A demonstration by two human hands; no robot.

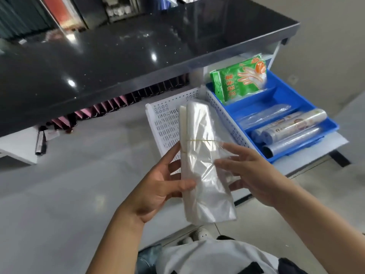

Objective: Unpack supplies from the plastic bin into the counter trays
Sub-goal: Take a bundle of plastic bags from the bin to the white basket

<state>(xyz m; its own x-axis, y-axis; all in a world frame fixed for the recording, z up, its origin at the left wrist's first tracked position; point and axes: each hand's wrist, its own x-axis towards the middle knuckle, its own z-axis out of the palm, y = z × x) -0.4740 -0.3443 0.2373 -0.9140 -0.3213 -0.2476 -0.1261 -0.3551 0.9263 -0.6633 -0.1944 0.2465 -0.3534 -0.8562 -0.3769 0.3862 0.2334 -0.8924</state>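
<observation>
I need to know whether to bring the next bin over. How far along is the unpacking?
Partly done. The blue tray already holds green glove packs at the back and rolls of bags in front. In hand: both the left hand and right hand hold a banded bundle of clear bags, not yet placed. The white perforated tray looks empty where visible. The bin itself is out of view.

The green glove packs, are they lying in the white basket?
No, the green glove packs stand in the back compartment of the blue tray, beside the white basket.
</observation>
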